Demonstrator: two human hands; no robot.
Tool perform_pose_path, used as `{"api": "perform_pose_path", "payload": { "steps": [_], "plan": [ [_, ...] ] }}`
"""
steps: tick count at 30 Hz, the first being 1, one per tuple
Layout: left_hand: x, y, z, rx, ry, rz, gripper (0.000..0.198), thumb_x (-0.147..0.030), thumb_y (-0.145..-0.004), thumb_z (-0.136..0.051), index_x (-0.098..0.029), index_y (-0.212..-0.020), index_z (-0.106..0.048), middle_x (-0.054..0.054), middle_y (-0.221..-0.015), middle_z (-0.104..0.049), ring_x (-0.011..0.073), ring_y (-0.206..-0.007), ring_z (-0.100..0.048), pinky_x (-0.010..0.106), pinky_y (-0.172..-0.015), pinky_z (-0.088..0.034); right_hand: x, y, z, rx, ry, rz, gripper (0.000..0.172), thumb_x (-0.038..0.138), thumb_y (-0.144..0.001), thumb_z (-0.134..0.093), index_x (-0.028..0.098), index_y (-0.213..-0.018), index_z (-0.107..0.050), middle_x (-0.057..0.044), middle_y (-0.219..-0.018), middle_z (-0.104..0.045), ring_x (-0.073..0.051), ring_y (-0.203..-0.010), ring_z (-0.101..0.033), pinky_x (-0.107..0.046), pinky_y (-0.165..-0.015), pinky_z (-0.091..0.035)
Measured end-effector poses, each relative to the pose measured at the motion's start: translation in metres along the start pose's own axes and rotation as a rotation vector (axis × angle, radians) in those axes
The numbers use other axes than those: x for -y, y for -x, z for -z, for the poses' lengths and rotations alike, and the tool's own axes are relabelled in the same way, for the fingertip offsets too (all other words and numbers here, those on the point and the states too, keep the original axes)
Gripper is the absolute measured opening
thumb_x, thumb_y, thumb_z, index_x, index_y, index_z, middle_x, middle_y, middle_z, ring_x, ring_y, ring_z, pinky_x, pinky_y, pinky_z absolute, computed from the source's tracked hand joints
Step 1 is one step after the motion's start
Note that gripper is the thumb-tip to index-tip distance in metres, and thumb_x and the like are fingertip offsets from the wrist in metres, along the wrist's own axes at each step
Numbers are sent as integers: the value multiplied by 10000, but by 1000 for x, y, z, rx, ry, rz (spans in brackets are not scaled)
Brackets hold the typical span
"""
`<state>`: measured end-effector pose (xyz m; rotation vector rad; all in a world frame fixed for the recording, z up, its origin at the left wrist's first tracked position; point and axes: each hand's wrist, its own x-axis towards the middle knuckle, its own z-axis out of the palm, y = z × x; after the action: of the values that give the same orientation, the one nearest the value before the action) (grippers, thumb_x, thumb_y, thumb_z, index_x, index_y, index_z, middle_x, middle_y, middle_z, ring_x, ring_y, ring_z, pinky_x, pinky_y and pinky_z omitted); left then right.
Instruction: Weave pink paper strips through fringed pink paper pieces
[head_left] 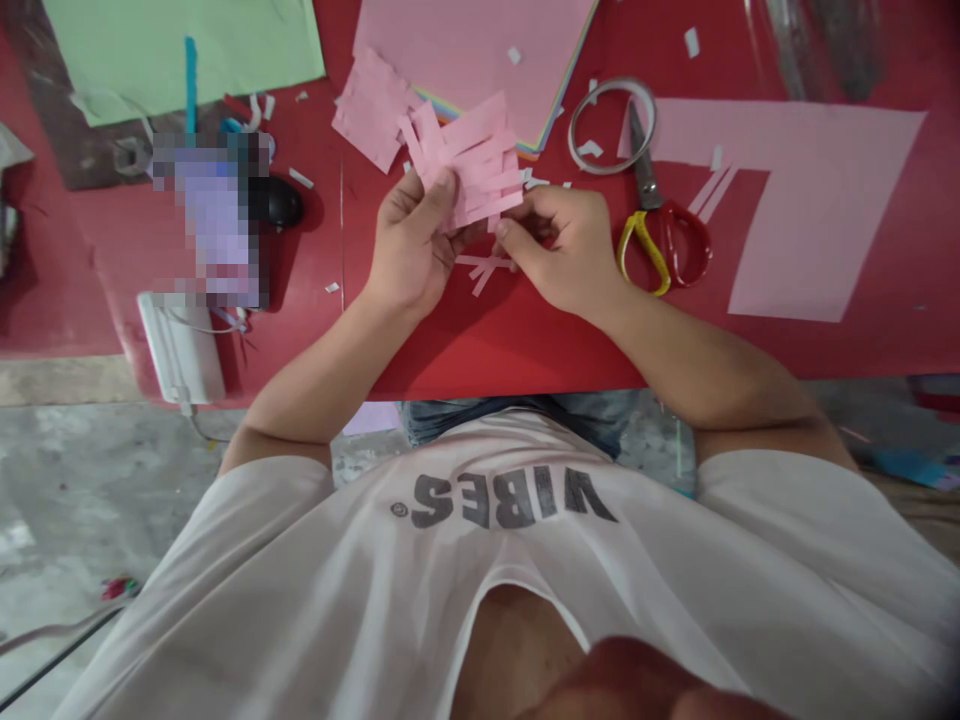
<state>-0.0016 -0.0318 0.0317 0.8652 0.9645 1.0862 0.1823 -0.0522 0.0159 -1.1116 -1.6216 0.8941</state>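
Observation:
My left hand (412, 240) is closed on a woven piece of pink paper strips (484, 165), thumb on top, with loose strip ends fanning out at its upper left. At the lower right edge of that piece, my right hand (562, 240) pinches with thumb and fingers near a short strip end; what lies between the fingertips is too small to tell. Several loose pink strips (484, 268) lie on the red table just below the hands. Another woven pink piece (375, 108) rests behind my left hand.
Scissors (649, 200) and a tape roll (574, 130) lie right of my hands, before an L-shaped pink sheet (810, 200). Stacked coloured paper (480, 40) and a green sheet (187, 50) are behind. A white power bank (180, 350) sits at the left edge.

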Motion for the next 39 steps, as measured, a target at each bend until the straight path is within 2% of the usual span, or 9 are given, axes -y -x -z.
{"api": "perform_pose_path", "payload": {
  "steps": [4,9,15,24,28,30,32,36,39],
  "plan": [
    [3,-1,-2,34,3,-57,178,-515,-850,-734,-438,-1005,-693,-149,-1118,-802,260,-1569,-404,525,-1256,-455,2,0,2,25,42,-21,444,679,-1006,-633,265,-860,-699,-11,-752,-724,-196,-639,-673,-394,-652,-615],
    [5,0,-1,44,34,-104,146,-469,-866,-757,-424,-994,-704,-143,-1102,-801,262,-1580,-391,520,-1250,-476,6,-2,4,31,85,-45,407,604,-1029,-647,258,-813,-648,-9,-725,-696,-189,-627,-656,-386,-636,-593],
    [4,2,-4,20,32,-165,96,-435,-918,-750,-408,-1008,-734,-111,-1121,-797,275,-1528,-482,544,-1222,-524,4,-3,2,29,35,-71,479,674,-1012,-629,248,-796,-592,9,-681,-658,-160,-564,-624,-344,-544,-521],
    [2,4,-1,16,-2,-148,145,-486,-924,-765,-407,-1044,-754,-89,-1121,-798,288,-1462,-564,542,-1171,-582,4,-9,10,53,99,-39,502,723,-968,-653,269,-763,-589,4,-669,-581,-185,-602,-552,-384,-572,-507],
    [5,0,3,-4,4,-115,169,-504,-913,-760,-397,-1042,-737,-79,-1097,-801,292,-1415,-607,553,-1177,-578,13,-10,19,17,80,20,392,667,-1010,-621,282,-941,-638,-14,-826,-638,-186,-666,-554,-394,-614,-503],
    [7,-3,5,13,4,-80,214,-538,-884,-767,-405,-1044,-715,-89,-1102,-800,292,-1411,-607,557,-1187,-566,20,-12,24,-30,71,10,316,623,-1026,-615,311,-1066,-642,-33,-986,-679,-199,-751,-582,-408,-685,-527],
    [8,-5,8,28,2,-49,248,-561,-870,-766,-401,-1047,-700,-84,-1108,-798,299,-1393,-619,566,-1184,-564,25,-14,29,-35,83,-20,258,583,-1013,-653,339,-1098,-642,-44,-1093,-689,-221,-846,-611,-425,-772,-548],
    [8,-5,11,66,-4,-8,320,-592,-855,-786,-371,-1075,-713,-41,-1066,-793,314,-1337,-662,565,-1146,-594,30,-18,33,21,76,-22,240,573,-978,-701,350,-1055,-656,-48,-1116,-696,-244,-911,-638,-441,-817,-560],
    [5,-2,9,90,21,6,327,-584,-853,-802,-348,-1067,-732,-29,-1051,-794,310,-1286,-692,547,-1120,-619,27,-18,32,42,4,-42,290,601,-974,-685,351,-1114,-642,-49,-1116,-700,-240,-960,-647,-415,-795,-570]
  ]
}}
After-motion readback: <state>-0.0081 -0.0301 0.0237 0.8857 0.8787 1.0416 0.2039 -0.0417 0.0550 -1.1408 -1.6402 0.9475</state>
